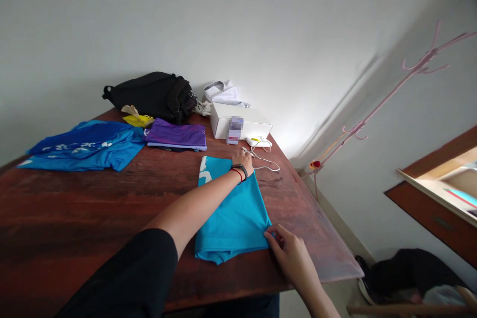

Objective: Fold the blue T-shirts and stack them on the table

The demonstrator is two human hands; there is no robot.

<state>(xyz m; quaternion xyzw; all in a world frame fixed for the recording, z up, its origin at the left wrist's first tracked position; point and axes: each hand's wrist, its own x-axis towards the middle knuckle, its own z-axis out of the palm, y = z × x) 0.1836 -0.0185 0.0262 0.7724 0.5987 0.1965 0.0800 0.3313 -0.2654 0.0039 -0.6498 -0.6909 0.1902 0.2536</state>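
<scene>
A turquoise T-shirt (234,213) with a white print along its left edge lies folded on the dark red-brown wooden table (122,208). My left hand (243,160) is stretched to its far right corner, the fingers curled down at the edge and partly hidden behind the back of the hand. A black band and a red cord circle that wrist. At the near right corner, my right hand (288,247) pinches the fabric between thumb and fingers. The shirt's near edge hangs a little uneven, with a small flap sticking out beneath.
A loosely spread blue T-shirt (93,144), a folded purple garment (177,134) and a yellow item (137,120) lie at the left. Behind are a black backpack (149,94) and a white box (241,121). A white cable (270,163) trails nearby. A pink coat rack (383,99) stands right.
</scene>
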